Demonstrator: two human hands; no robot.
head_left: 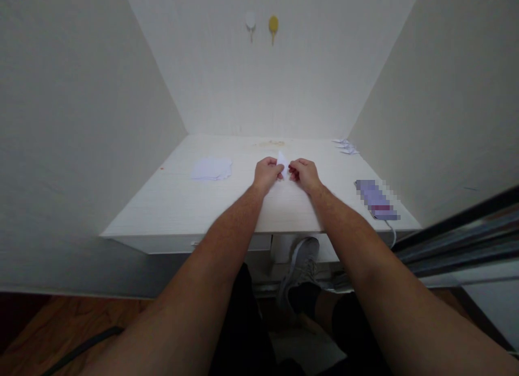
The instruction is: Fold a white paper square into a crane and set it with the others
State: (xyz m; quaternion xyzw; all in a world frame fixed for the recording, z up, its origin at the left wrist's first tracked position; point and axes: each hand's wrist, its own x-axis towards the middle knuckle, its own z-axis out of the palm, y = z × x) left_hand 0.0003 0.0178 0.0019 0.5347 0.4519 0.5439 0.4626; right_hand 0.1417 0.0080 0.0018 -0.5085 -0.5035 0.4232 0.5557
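Note:
A small piece of white folded paper stands upright with a pointed top, just above the desk. My left hand pinches it from the left, thumb across its face. On the other side, my right hand has its fingers curled together at the paper's right lower edge; the exact contact is too small to see clearly. To the left on the desk lies a loose stack of white paper sheets. Several folded white paper pieces with pointed ends sit at the back right.
The white desk is walled on three sides. At its right lies a phone, pixelated, with a white cable over the front edge. One white hook and one yellow hook are on the back wall. A grey shoe shows below.

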